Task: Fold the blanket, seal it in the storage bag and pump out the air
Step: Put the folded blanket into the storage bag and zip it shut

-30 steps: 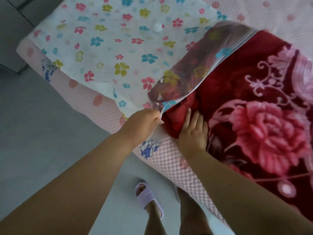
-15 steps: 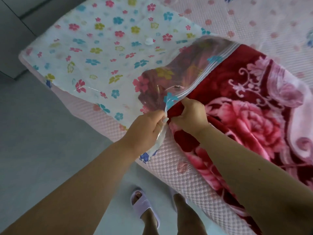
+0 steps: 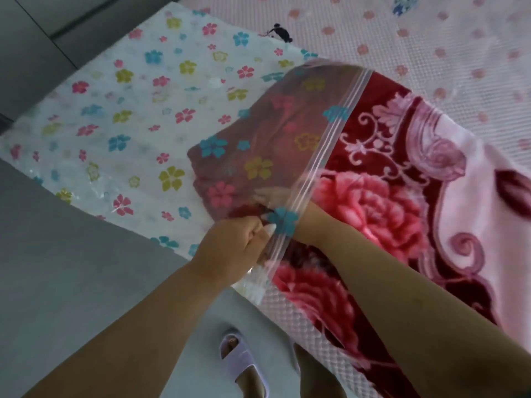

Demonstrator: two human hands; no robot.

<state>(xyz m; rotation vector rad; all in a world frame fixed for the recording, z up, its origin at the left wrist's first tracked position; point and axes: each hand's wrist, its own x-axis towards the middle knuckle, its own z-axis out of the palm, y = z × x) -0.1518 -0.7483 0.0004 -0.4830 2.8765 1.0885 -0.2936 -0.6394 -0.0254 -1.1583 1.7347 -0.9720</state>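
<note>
**Blanket part-way into bag, mouth unsealed**

- Blanket (image 3: 382, 202): dark red, pink roses, pale pink border. Lies on the bed (image 3: 431, 53). Its left end sits inside the bag mouth and shows as a dark shape through the plastic. The rest is outside, spread right and toward the near bed edge.
- Bag (image 3: 129, 119): clear plastic with coloured flower print, flat on the bed's left side. The empty part looks white; its far-left end reaches the bed edge. The zip strip (image 3: 330, 139) runs diagonally across the blanket, from upper right down to the hands.
- Left hand (image 3: 230, 251): fist closed, pinching the upper bag layer at the zip strip near the near bed edge, thumb on top. Layer lifted off the blanket.
- Right hand (image 3: 275, 196): pushed into the bag past the wrist, visible only dimly through the plastic. Fingers look extended over the blanket. Can't tell if it grips anything.
- Both forearms come in from the bottom of the frame, right one across the blanket.
- Floor (image 3: 71, 254): grey. One foot in a pale slipper (image 3: 244, 366) by the bed edge.
- Small dark item (image 3: 280, 31) on the bed past the bag; too small to identify.
</note>
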